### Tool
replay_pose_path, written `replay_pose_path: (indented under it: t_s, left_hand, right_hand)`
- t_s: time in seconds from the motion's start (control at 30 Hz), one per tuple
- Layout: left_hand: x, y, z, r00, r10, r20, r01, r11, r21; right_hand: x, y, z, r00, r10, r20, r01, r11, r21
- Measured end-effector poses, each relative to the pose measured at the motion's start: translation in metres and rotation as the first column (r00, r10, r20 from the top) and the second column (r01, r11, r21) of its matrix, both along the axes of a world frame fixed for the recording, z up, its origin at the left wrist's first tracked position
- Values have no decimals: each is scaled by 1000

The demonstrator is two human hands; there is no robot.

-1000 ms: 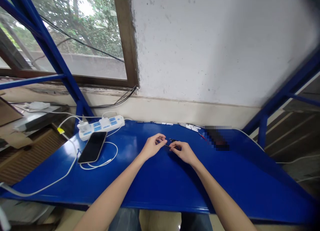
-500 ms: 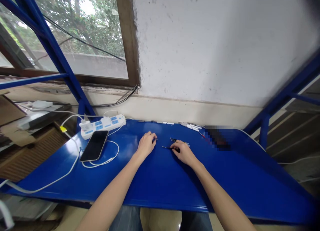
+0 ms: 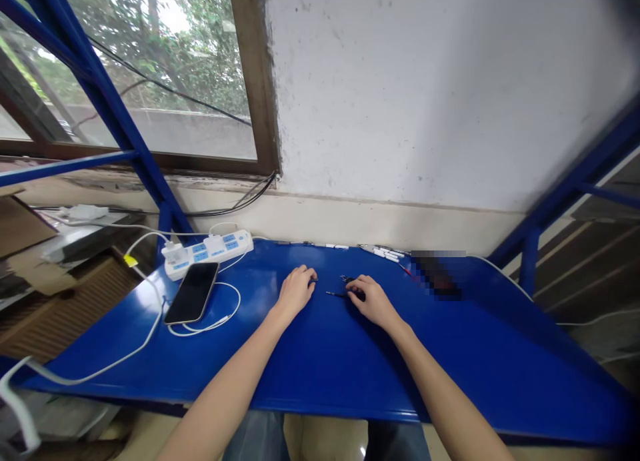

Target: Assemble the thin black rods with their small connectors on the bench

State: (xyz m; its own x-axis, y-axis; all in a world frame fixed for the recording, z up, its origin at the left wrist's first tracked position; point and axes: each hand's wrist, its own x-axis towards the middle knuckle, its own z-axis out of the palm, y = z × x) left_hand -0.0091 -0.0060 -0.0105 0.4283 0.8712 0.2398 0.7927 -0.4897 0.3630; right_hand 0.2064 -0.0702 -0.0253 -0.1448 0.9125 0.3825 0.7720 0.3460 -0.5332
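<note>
My left hand (image 3: 299, 288) rests on the blue table (image 3: 330, 361), left of the middle, its fingers curled and pinched. A small dark piece (image 3: 315, 280) peeks out at its fingertips, too small to name. Opposite it, my right hand (image 3: 369, 297) curves over a thin black pen-like tool (image 3: 338, 294), whose narrow metal-looking tip points left. The fingers partly hide the tool's thicker end. Just beyond that tool, close to the right fingertips, lies another small dark part with a metallic end (image 3: 346, 278).
Several white pen-like pieces (image 3: 387, 253) lie along the wall. A phone (image 3: 193, 293), a white cable (image 3: 239, 300) and a power strip (image 3: 210, 249) occupy the left. A blurred dark object (image 3: 437, 274) sits back right. Blue frame posts (image 3: 527, 261) flank the table.
The right fingers have shifted slightly right and back along the black tool, and look more spread. The left hand keeps nearly the same place. The view has moved a little.
</note>
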Motion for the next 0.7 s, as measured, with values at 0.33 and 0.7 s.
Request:
replay_pose_path:
  t_s: [0.33, 0.7]
  left_hand:
    - [0, -2, 2, 1000, -4, 3, 4, 1000, 1]
    - [2, -4, 3, 1000, -2, -25, 2, 1000, -22]
  right_hand:
    - [18, 9, -11, 985, -172, 29, 169, 983, 69]
    - [19, 9, -16, 968, -232, 90, 227, 972, 63]
